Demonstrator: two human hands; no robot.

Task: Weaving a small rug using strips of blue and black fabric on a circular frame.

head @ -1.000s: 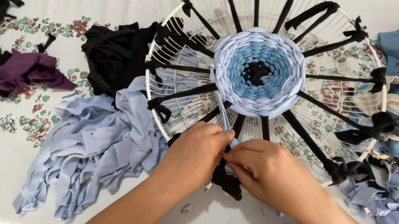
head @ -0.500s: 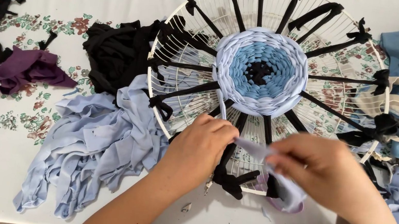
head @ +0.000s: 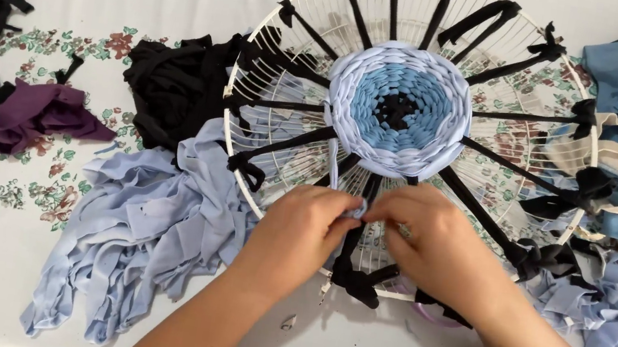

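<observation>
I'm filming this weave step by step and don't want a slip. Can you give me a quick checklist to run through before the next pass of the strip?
1. Both hands on the strip: the left hand and right hand meet at the pale lavender strip below the woven disc. Ok.
2. Strip joined to the weave: it runs up to the disc's outer edge. Ok.
3. Black spokes tight and tied to the white round frame: those in view look tight. Ok.
4. Whether the strip passes over or under the black spoke between the hands: hidden by fingers. Cannot tell.
5. Spare lavender fabric close by: piled beside the left hand. Ok.
</observation>
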